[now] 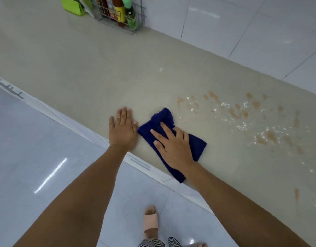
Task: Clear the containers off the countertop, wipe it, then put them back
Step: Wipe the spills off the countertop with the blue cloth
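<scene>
so the wiping step looks underway: the stretch of countertop [100, 65] around the hands carries no containers, and the only ones in view stand in a wire rack [121, 16] at the far left against the tiled wall. the right hand [173, 145] lies flat, fingers spread, pressing a dark blue cloth [164, 118] onto the counter near its front edge. the left hand [122, 129] rests open, palm down, just left of the cloth, holding nothing. brown stains and wet spots [242, 114] spread across the right part, not yet wiped. putting the containers back remains.
</scene>
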### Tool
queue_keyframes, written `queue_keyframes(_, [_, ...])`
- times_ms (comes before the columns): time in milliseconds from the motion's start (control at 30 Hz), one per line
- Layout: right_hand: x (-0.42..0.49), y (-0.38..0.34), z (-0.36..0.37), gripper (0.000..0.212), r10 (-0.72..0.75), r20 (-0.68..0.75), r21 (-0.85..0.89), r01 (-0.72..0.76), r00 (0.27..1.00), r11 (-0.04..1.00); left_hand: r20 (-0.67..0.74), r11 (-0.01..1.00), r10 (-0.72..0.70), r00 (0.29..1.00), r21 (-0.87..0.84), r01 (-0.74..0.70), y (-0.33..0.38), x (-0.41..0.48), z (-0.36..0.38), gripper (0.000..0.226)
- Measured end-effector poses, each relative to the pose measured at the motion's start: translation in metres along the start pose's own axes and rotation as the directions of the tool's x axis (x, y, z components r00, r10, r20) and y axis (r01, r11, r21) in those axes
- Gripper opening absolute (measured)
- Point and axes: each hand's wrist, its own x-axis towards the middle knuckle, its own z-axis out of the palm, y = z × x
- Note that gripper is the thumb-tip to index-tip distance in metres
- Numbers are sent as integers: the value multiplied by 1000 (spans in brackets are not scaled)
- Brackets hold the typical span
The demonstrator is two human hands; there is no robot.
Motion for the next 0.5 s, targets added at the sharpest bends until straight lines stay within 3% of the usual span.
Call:
queue_keyframes(100, [56,19,-5,48,36,23,9,-36,999,999,-6,1000,4,1000,-1,-4,-2,0,3,59])
queue_keyframes(233, [88,72,-13,53,273,8,36,-273,962,961,-23,1000,2,1000,-5,-2,-4,2,5,59])
queue_keyframes(367, [36,106,-13,56,494,-39,70,-490,869,869,-27,999,1,1000,-35,-2,-3,1,5,59])
queue_keyframes(500, [-19,70,-2,55,511,-56,35,-509,858,860,-24,999,3,1000,-39,-4,-2,1,4,58])
